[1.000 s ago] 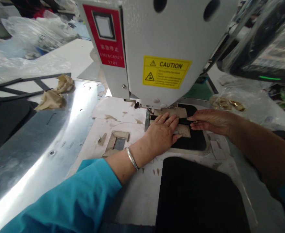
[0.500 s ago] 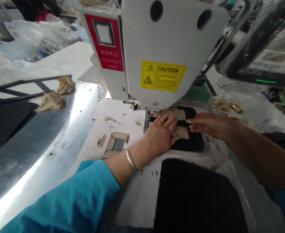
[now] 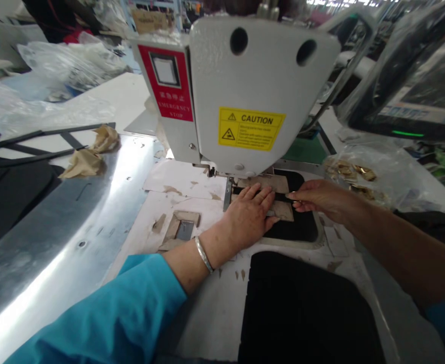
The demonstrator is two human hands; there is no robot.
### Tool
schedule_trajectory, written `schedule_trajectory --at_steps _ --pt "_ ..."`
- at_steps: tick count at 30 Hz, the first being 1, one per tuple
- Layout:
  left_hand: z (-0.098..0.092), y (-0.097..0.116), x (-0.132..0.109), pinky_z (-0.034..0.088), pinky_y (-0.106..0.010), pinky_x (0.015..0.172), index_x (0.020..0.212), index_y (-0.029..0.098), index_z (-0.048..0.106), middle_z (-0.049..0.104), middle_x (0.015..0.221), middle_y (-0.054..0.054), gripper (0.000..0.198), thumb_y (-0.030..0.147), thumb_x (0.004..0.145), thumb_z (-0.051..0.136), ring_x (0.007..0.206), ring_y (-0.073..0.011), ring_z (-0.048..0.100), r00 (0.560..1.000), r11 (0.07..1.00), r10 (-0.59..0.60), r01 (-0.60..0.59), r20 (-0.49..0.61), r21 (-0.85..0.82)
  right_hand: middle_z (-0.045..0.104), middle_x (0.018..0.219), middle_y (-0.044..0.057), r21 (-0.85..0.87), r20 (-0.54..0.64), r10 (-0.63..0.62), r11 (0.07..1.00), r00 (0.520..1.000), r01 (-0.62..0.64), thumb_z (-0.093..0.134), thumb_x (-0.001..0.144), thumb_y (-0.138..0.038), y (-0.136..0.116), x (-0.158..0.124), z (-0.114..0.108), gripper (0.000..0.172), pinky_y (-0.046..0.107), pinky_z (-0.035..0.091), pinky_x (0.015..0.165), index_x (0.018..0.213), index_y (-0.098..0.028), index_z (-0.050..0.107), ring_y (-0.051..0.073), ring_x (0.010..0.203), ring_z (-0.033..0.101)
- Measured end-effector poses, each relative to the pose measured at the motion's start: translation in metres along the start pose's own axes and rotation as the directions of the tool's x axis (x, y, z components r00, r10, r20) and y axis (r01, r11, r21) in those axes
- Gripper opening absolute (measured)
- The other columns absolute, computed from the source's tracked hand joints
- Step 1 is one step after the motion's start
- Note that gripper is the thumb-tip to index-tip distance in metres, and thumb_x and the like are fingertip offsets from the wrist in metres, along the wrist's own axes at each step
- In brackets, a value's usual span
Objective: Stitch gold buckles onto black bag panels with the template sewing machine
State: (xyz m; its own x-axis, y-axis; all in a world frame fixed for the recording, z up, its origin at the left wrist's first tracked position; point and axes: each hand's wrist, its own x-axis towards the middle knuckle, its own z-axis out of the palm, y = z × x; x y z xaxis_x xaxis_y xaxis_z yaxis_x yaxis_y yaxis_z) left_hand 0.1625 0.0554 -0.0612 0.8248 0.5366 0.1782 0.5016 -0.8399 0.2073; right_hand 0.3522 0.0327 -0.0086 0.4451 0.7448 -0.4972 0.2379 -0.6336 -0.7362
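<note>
Left hand (image 3: 247, 215) flat, right hand (image 3: 319, 198) pinching a thin black strap (image 3: 280, 197).
Closest is a big black sheet (image 3: 309, 308). Past it, the left hand rests over the strap and tan card (image 3: 284, 212), gripping nothing; the right finger and thumb hold the strap's end. The strap lies between two bits of card, on a smaller black piece (image 3: 302, 230), near the white machine (image 3: 260, 81). It looks light, soft and bendy, so its end seems easiest to pinch.

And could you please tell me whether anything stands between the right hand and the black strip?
Nothing visible does: the right hand pinches the black strip directly. The left hand lies across the strip farther left.
</note>
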Motion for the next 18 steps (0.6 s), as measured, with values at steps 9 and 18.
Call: schedule_trajectory --at_steps 9,18 --pt "0.004 -0.001 -0.001 0.028 -0.043 0.120 0.147 0.009 0.044 0.042 0.154 -0.010 0.059 0.047 0.101 0.046 0.145 -0.0311 0.033 0.999 1.000 0.002 -0.001 -0.032 0.024 0.052 0.044 -0.005 -0.160 -0.067 0.059 0.985 0.996 -0.070 0.075 0.082 -0.011 -0.001 0.005 0.004 0.033 0.015 0.049 0.042 0.063 -0.018 0.048 0.006 0.040 0.051" --pt "0.007 0.020 0.008 0.033 -0.035 0.116 0.144 0.005 0.044 0.049 0.148 -0.014 0.048 0.031 0.103 0.041 0.138 -0.0238 0.045 0.986 0.978 0.165 -0.160 -0.030 0.134 0.059 0.052 -0.003 -0.164 0.024 0.104 0.981 0.994 -0.099 0.072 0.087 -0.026 0.008 0.006 -0.003 0.024 0.018 0.045 0.042 0.077 -0.018 0.052 0.008 0.040 0.052"
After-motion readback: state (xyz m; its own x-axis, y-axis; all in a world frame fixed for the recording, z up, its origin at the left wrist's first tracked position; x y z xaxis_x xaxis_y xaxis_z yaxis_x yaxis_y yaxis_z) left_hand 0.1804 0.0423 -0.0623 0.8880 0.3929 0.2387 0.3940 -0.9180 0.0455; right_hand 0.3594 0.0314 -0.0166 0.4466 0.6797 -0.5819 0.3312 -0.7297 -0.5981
